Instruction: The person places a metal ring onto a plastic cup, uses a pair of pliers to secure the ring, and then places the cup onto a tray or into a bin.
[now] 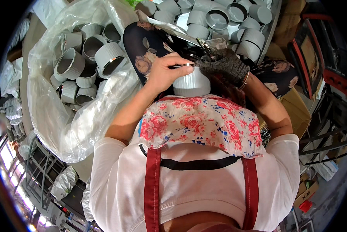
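Observation:
A smooth grey round cup-like part [192,84] sits in my lap, against the apron. My bare left hand [167,71] is closed at its far rim, thumb and forefinger pinched there near a small bright glint. My right hand [226,65], in a dark knitted glove, is closed beside the same rim. It grips a dark hand tool [205,45] with thin handles sticking up past the fingers; the kind is not clear. The tool's working end is hidden between my hands and the grey part.
On the left, a clear plastic bag [46,116] holds several grey ribbed cups [71,63]. More grey cups [218,19] fill a lined tray ahead. Right of me stand a red and black frame [308,58] and a cardboard box [297,108].

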Tool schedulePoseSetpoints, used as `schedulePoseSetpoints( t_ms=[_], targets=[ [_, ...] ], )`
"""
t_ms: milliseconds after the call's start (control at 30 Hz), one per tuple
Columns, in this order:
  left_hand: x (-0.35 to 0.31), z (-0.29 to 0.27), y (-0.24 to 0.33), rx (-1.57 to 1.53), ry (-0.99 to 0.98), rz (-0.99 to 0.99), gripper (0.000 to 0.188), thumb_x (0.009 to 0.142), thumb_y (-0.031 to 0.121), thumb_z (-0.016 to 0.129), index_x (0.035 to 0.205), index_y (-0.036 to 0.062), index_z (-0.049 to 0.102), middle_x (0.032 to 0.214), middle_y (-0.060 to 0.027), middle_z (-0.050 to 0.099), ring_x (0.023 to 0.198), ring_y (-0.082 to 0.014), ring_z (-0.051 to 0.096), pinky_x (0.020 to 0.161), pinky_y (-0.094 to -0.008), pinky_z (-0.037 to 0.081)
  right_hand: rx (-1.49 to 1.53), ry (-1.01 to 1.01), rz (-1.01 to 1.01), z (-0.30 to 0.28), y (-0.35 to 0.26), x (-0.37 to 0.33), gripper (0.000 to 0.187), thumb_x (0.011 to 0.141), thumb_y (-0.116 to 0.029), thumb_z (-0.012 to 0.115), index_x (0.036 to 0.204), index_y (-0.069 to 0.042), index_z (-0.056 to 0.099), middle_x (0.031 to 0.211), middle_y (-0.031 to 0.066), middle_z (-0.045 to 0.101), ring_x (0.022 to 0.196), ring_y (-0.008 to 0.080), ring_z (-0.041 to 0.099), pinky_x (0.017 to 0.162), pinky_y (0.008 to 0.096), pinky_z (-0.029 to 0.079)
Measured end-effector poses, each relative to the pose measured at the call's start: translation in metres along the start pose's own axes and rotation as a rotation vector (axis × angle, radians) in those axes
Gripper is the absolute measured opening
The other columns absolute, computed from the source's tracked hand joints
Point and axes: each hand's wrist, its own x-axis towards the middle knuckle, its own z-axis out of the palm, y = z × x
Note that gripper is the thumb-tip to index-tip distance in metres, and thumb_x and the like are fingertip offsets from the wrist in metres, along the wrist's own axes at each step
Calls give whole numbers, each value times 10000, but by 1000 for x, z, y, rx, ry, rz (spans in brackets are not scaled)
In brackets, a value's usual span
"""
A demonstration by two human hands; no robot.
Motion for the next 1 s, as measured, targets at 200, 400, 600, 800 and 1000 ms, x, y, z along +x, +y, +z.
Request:
schedulePoseSetpoints(
  t_ms=[200,400,600,800,1000],
  targets=[
    [-17,-5,-11,38,106,149,137,762,79,631,879,16,659,828,-37,548,775,-112,496,669,-216,390,131,9,139,-11,20,8,218,710,-214,685,778,-22,606,661,73,590,598,119,540,564,270,441],
    [-13,-4,-22,-195,197,-12,114,742,90,653,819,6,647,850,-31,552,783,-117,505,686,-217,398,167,-169,206,-21,11,13,334,693,-325,666,757,-3,606,631,76,583,605,88,525,567,272,438],
    [-12,-3,-4,-712,42,-368,348,780,172,598,1073,0,520,1003,-84,555,932,-155,531,791,-253,431,325,-16,211,-12,-6,-16,233,702,-162,661,862,-2,605,707,23,595,662,82,525,623,238,446],
    [-4,-2,23,-960,0,-408,340,835,143,493,1137,-12,470,964,-83,584,867,-133,572,770,-251,466,414,343,75,11,-3,-25,402,715,-176,650,1079,-51,532,966,73,573,823,140,550,676,254,451],
    [-12,5,34,-817,54,-407,244,835,95,494,1061,1,501,948,-77,584,845,-138,569,749,-245,453,45,153,128,14,-8,-27,333,738,-124,538,1068,-82,552,915,104,590,769,248,579,639,336,461]
  ],
)
